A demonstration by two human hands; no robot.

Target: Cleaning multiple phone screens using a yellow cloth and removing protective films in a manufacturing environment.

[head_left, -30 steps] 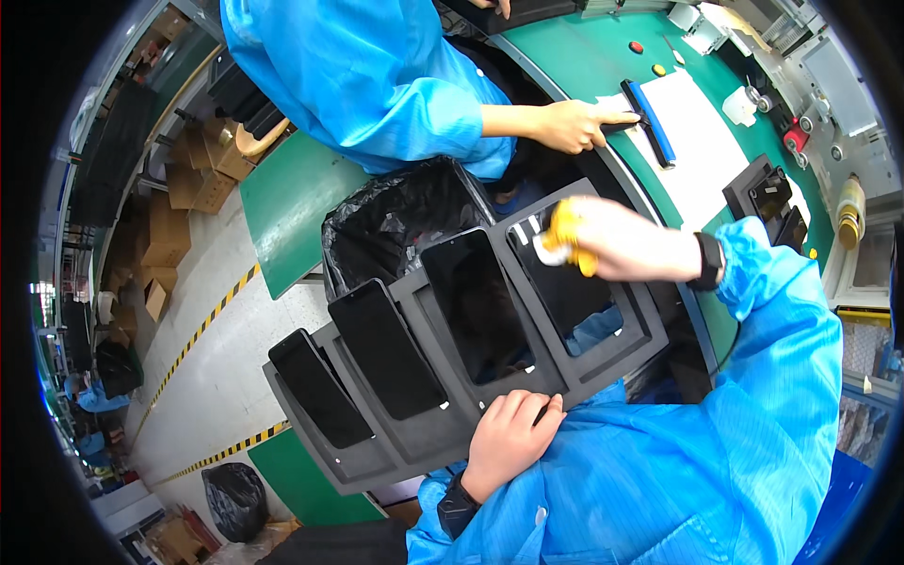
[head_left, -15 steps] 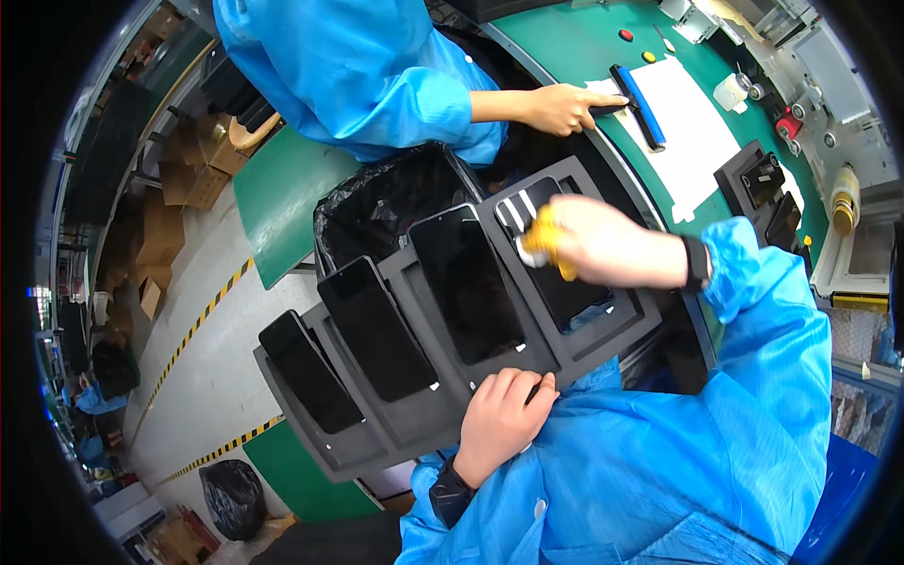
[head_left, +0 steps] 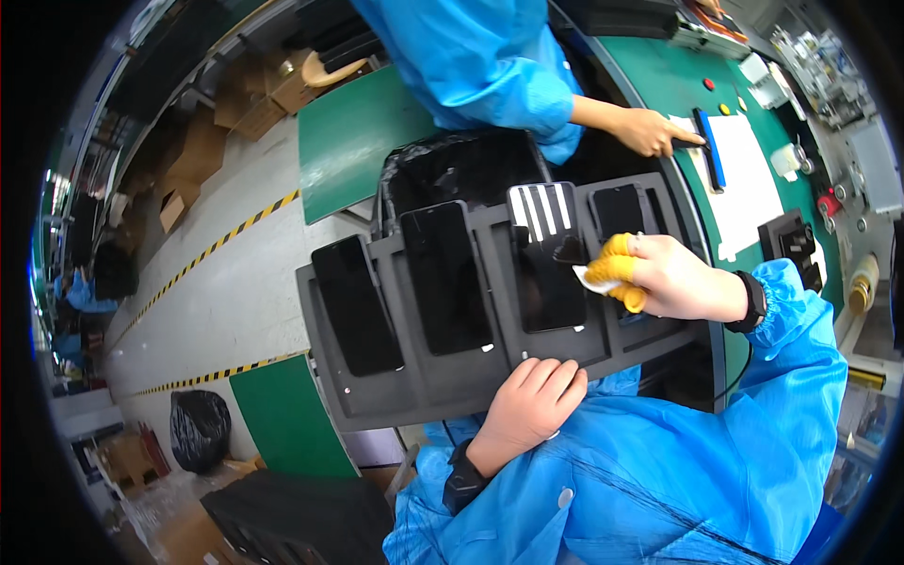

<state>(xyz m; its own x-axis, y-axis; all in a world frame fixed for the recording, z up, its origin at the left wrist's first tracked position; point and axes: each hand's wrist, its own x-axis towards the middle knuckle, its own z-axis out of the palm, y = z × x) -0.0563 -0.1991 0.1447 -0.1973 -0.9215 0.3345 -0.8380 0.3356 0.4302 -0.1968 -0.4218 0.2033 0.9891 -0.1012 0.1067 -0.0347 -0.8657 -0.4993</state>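
A dark grey foam tray (head_left: 424, 399) lies before me with black phones in its slots. From left to right they are a phone (head_left: 356, 306), a second phone (head_left: 446, 282), a third phone (head_left: 546, 301) with white light reflections, and a fourth phone (head_left: 617, 209). My left hand (head_left: 533, 407) grips the tray's near edge, fingers curled over it. Yellow finger cots cover the fingertips of my right hand (head_left: 686, 281). They pinch a white wipe (head_left: 595, 282) at the right edge of the third phone, partly hiding the fourth. I cannot tell whether the wipe touches the glass.
Across from me, another person's hand (head_left: 650, 131) holds a blue roller (head_left: 710, 151) over white paper (head_left: 753, 202) on a green bench. A black-bagged bin (head_left: 405, 174) stands behind the tray. Small black parts (head_left: 793, 240) lie at the right. Striped floor tape (head_left: 235, 233) runs at the left.
The view has turned, and the tray now appears more level. My right hand has moved from the rightmost phone's upper part to the right edge of the third phone. My left hand keeps its grip.
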